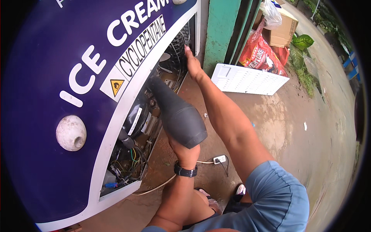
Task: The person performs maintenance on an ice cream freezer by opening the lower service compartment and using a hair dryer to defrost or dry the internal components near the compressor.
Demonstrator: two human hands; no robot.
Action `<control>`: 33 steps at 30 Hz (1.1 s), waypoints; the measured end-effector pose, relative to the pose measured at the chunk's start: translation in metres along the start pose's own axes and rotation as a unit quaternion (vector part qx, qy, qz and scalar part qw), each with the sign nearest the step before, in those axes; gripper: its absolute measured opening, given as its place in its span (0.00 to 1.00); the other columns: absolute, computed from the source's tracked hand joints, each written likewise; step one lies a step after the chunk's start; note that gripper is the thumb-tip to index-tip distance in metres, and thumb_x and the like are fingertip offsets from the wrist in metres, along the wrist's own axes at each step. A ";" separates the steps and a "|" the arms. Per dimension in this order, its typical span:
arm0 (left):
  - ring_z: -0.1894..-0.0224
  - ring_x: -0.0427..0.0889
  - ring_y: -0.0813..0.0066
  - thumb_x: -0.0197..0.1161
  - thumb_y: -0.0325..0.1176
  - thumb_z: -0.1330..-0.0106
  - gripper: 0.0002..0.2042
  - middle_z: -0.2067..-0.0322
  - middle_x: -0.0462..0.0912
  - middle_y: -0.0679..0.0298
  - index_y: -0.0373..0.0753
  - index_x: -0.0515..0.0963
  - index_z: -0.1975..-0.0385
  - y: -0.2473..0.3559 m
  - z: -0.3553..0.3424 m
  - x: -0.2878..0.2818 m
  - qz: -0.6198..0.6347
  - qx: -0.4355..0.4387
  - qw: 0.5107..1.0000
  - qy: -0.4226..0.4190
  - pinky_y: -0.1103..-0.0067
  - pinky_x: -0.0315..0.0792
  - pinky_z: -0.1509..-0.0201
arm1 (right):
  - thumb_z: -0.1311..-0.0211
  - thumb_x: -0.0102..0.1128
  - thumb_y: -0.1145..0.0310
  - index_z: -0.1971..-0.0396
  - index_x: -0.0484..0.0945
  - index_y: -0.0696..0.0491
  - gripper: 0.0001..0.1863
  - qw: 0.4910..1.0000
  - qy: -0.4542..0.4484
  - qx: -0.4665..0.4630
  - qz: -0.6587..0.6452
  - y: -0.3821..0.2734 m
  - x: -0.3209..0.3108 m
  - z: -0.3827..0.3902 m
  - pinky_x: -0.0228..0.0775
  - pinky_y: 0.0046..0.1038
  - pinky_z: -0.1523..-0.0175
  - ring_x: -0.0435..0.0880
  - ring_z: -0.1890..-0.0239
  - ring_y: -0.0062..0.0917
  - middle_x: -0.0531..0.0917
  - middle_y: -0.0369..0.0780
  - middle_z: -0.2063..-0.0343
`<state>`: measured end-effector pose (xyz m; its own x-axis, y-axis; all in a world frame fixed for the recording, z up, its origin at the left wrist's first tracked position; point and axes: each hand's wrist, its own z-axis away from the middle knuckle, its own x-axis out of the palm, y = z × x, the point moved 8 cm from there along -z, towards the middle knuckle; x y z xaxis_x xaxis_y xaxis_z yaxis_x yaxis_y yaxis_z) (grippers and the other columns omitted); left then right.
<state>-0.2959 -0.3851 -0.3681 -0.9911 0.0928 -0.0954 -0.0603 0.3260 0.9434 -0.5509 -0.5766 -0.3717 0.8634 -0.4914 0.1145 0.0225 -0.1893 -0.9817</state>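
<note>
My left hand (186,151), with a black watch on its wrist, is closed under a black handheld blower (181,118); the fingers and grip are mostly hidden behind its body. The blower's narrow nozzle points into the open machine compartment of a dark blue ice cream freezer (42,77). Inside the compartment sit a black compressor (138,112), loose wires (129,164) and a dark finned or coiled part (177,48). My right hand (194,63) reaches to the compartment's far end, fingers stretched out against its edge near that dark part.
A white slotted panel (249,80) leans near a green post (218,34). Beyond it are a red bag (262,58) and a cardboard box (284,31). A white extension socket (219,159) with a plugged-in cord lies on the wet ground (266,116), its pale cable (158,187) running toward the freezer.
</note>
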 end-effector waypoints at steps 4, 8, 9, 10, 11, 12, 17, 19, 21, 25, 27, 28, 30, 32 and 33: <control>0.46 0.78 0.63 0.67 0.29 0.37 0.23 0.46 0.79 0.56 0.31 0.71 0.43 0.007 -0.003 0.005 -0.004 0.024 0.999 0.044 0.69 0.71 0.40 | 0.22 0.29 0.41 0.25 0.58 0.49 0.36 1.000 0.008 0.020 0.002 0.002 -0.004 0.004 0.42 0.28 0.23 0.58 0.24 0.33 0.64 0.47 0.28; 0.38 0.73 0.65 0.70 0.30 0.38 0.35 0.38 0.72 0.55 0.34 0.60 0.32 0.013 -0.003 0.019 -0.012 0.003 1.000 0.006 0.70 0.65 0.33 | 0.23 0.30 0.39 0.26 0.58 0.50 0.38 1.000 -0.007 0.005 0.002 0.005 -0.022 -0.006 0.44 0.28 0.24 0.59 0.25 0.33 0.65 0.48 0.29; 0.38 0.73 0.65 0.70 0.29 0.38 0.35 0.38 0.72 0.56 0.34 0.60 0.32 0.015 -0.004 0.016 -0.027 0.011 1.000 0.011 0.70 0.65 0.33 | 0.24 0.31 0.38 0.26 0.58 0.52 0.39 0.999 -0.042 -0.012 -0.029 0.003 -0.013 -0.005 0.45 0.28 0.24 0.59 0.25 0.34 0.65 0.49 0.29; 0.38 0.73 0.66 0.70 0.29 0.38 0.35 0.38 0.73 0.56 0.34 0.60 0.32 0.015 -0.005 0.015 -0.042 0.019 0.999 0.017 0.70 0.65 0.33 | 0.25 0.32 0.37 0.28 0.60 0.58 0.42 0.996 -0.014 0.084 0.022 0.019 -0.019 -0.001 0.45 0.28 0.24 0.60 0.25 0.34 0.66 0.49 0.29; 0.38 0.73 0.66 0.70 0.29 0.38 0.35 0.38 0.73 0.56 0.34 0.60 0.32 0.011 -0.005 0.014 -0.050 0.021 0.998 0.020 0.70 0.65 0.33 | 0.25 0.32 0.37 0.28 0.60 0.58 0.42 0.996 -0.018 0.084 0.014 0.021 -0.016 0.001 0.45 0.28 0.24 0.60 0.25 0.34 0.66 0.49 0.29; 0.38 0.73 0.66 0.70 0.28 0.37 0.35 0.39 0.73 0.56 0.34 0.60 0.32 0.005 -0.006 0.013 -0.011 0.014 1.000 0.020 0.70 0.65 0.33 | 0.25 0.33 0.37 0.29 0.61 0.60 0.43 0.998 -0.026 0.046 0.015 0.015 -0.010 0.002 0.45 0.29 0.24 0.60 0.25 0.34 0.67 0.49 0.30; 0.39 0.73 0.66 0.68 0.28 0.36 0.32 0.39 0.73 0.57 0.34 0.61 0.33 0.017 -0.007 0.017 -0.111 0.053 0.992 -0.019 0.71 0.65 0.33 | 0.23 0.32 0.38 0.28 0.59 0.60 0.42 0.993 -0.078 0.039 -0.077 0.028 -0.036 -0.006 0.41 0.34 0.21 0.55 0.23 0.32 0.60 0.47 0.26; 0.40 0.74 0.67 0.66 0.28 0.34 0.30 0.39 0.73 0.57 0.34 0.62 0.34 0.013 -0.005 0.000 -0.098 0.051 0.994 0.009 0.72 0.66 0.34 | 0.21 0.36 0.45 0.30 0.64 0.60 0.35 0.995 -0.030 0.016 -0.098 0.015 -0.027 0.016 0.54 0.35 0.26 0.68 0.30 0.35 0.70 0.47 0.32; 0.40 0.74 0.68 0.66 0.28 0.34 0.29 0.39 0.73 0.56 0.33 0.62 0.34 0.021 -0.003 -0.008 -0.077 0.037 0.996 0.004 0.72 0.67 0.35 | 0.20 0.42 0.53 0.34 0.70 0.58 0.28 0.999 0.034 -0.034 -0.021 0.007 -0.034 0.044 0.62 0.32 0.31 0.74 0.37 0.32 0.77 0.45 0.39; 0.46 0.79 0.69 0.68 0.28 0.35 0.19 0.48 0.82 0.60 0.33 0.76 0.45 0.038 0.005 -0.010 -0.046 0.043 0.998 0.027 0.73 0.71 0.39 | 0.22 0.46 0.60 0.39 0.75 0.57 0.21 0.991 0.065 -0.117 0.015 0.000 -0.035 0.085 0.68 0.29 0.37 0.78 0.44 0.27 0.81 0.42 0.47; 0.47 0.79 0.71 0.69 0.28 0.35 0.19 0.48 0.81 0.61 0.34 0.76 0.45 0.022 0.009 -0.017 -0.079 0.008 0.997 0.015 0.74 0.71 0.39 | 0.23 0.50 0.64 0.42 0.76 0.58 0.18 0.993 0.048 -0.031 -0.107 0.012 -0.034 0.085 0.72 0.27 0.42 0.80 0.49 0.24 0.83 0.41 0.51; 0.47 0.79 0.72 0.70 0.28 0.35 0.20 0.48 0.81 0.62 0.34 0.76 0.45 0.022 0.009 -0.020 -0.095 -0.008 0.995 0.010 0.75 0.71 0.40 | 0.23 0.50 0.64 0.42 0.76 0.58 0.18 0.992 0.046 -0.031 -0.114 0.009 -0.033 0.085 0.72 0.27 0.42 0.80 0.49 0.24 0.83 0.41 0.51; 0.48 0.78 0.74 0.71 0.28 0.36 0.21 0.48 0.81 0.63 0.34 0.76 0.44 0.024 0.011 -0.025 -0.103 -0.039 0.994 0.018 0.77 0.71 0.40 | 0.24 0.51 0.65 0.46 0.78 0.57 0.16 0.984 0.029 -0.028 -0.172 0.006 -0.030 0.086 0.75 0.24 0.50 0.83 0.56 0.20 0.85 0.40 0.54; 0.48 0.78 0.76 0.73 0.25 0.37 0.23 0.48 0.81 0.64 0.35 0.75 0.43 0.036 0.017 -0.022 -0.082 -0.049 0.995 0.038 0.77 0.71 0.40 | 0.24 0.51 0.65 0.46 0.78 0.57 0.16 0.981 -0.001 -0.001 -0.196 0.007 -0.021 0.088 0.76 0.24 0.50 0.83 0.57 0.20 0.85 0.40 0.55; 0.48 0.78 0.76 0.73 0.25 0.37 0.23 0.48 0.81 0.64 0.35 0.75 0.43 0.042 0.018 -0.017 -0.085 -0.048 0.994 0.038 0.77 0.71 0.40 | 0.24 0.50 0.66 0.46 0.78 0.57 0.15 0.976 -0.029 0.024 -0.213 0.009 -0.014 0.089 0.77 0.25 0.50 0.83 0.57 0.20 0.85 0.40 0.55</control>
<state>-0.2796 -0.3558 -0.3328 -0.9713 -0.0285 -0.2361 -0.2360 0.2391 0.9419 -0.5183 -0.4956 -0.3961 0.7974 -0.3267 0.5073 0.4086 -0.3263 -0.8524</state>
